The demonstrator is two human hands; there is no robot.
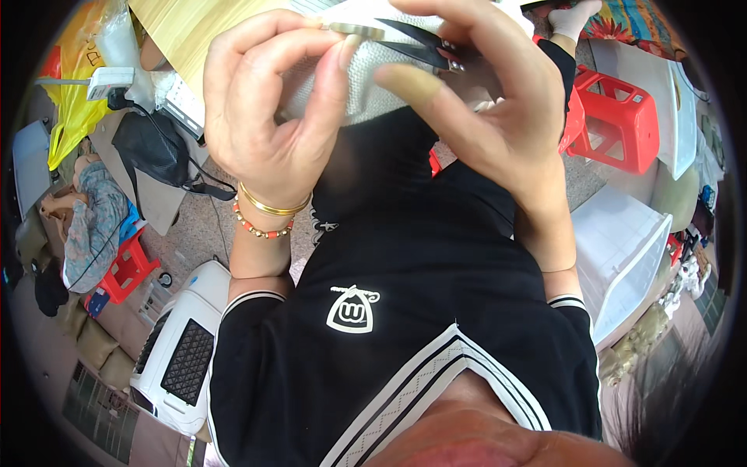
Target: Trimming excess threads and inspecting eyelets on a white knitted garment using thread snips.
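1. Black fabric of the person's shirt (405, 311) fills the near field; both forearms rise from it, so the work is held close under the eyes, likely for fine detail.
2. Left hand (272, 109): thumb and forefinger pressed together, pinching a small flat metal piece (356, 29) at the edge of the grey knit cloth (366, 78). Remaining fingers curl behind the cloth, apparently to keep it taut.
3. Right hand (490, 101): fingers closed around small black thread snips (424, 43), blades pointing toward the pinched spot and just beside it. Whether the blades touch the cloth, cannot tell.
4. Gold bangle and red bead bracelet (264, 222) on the left wrist.
5. Below on the floor: white appliance (179, 350) at left, clear plastic bin (622, 257) at right.
6. Farther: red plastic stool (618, 117), black bag (152, 148), yellow bag (74, 93).
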